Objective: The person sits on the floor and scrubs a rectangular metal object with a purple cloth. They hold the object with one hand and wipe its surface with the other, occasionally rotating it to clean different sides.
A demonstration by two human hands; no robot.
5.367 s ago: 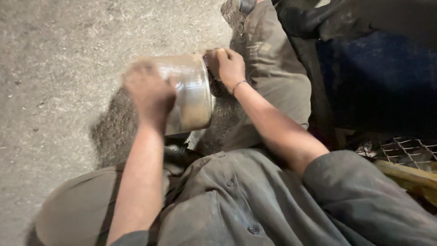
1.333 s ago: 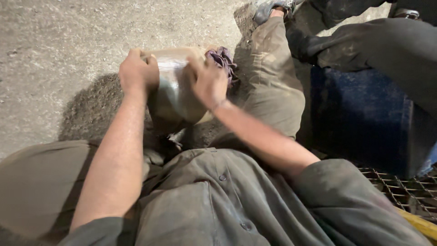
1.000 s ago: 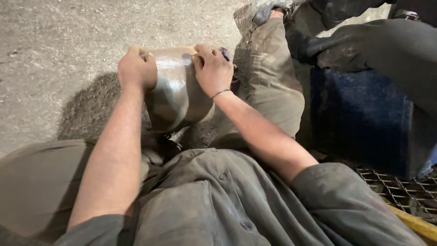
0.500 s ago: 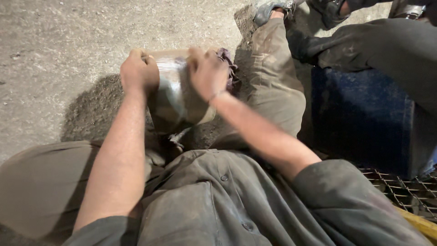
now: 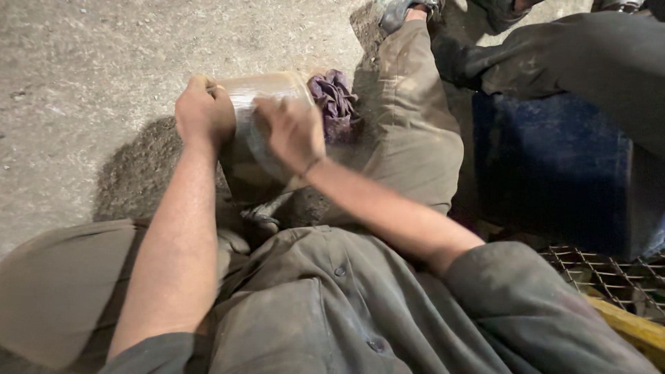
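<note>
On a gritty concrete floor (image 5: 83, 62), the left hand (image 5: 204, 114) grips the metal pot (image 5: 267, 93) at nine o'clock; the right hand (image 5: 294, 131), blurred, presses its side at five o'clock.

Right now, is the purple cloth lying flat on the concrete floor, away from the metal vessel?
No, the crumpled purple cloth sits against the metal vessel, between it and the person's trouser leg.
</note>
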